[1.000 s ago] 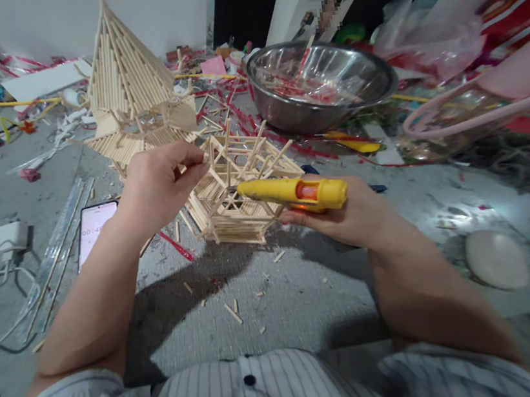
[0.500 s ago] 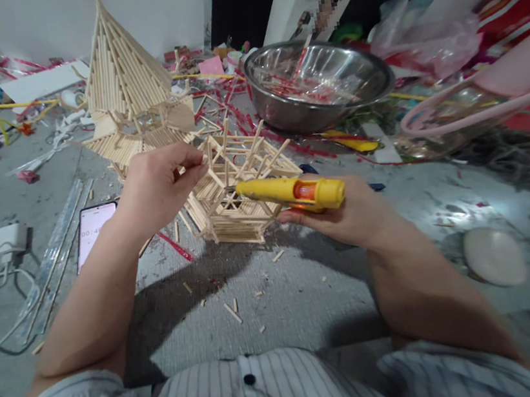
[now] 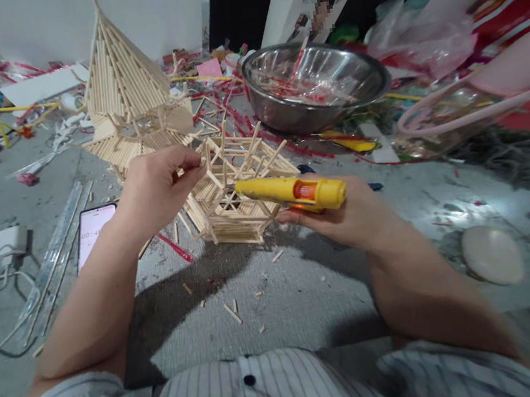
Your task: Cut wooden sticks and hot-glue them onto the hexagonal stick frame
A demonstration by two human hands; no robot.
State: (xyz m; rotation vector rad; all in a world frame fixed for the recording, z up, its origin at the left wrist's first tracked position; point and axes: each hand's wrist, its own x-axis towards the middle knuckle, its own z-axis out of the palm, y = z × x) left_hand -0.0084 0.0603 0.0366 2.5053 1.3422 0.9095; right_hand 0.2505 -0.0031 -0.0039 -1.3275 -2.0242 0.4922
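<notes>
A small hexagonal frame of pale wooden sticks is set on the grey mat in the middle of the scene, just beyond both hands. The left hand is closed in a pinch on a thin wooden stick at the frame's upper left edge. The right hand is wrapped around a yellow glue gun with an orange window, and the nozzle is pointed left across the near side of the frame.

The step in hand is judged to be the gluing of a stick to the frame. For that, the nozzle would have to be brought to the joint by the pinched stick while the stick is kept steady. The loose ends bristling from the frame lie in the nozzle's path and could be knocked.

A tall cone-roofed stick tower is seen far left, a steel bowl far right, and a lit phone near left. Stick offcuts are scattered over the near mat.
</notes>
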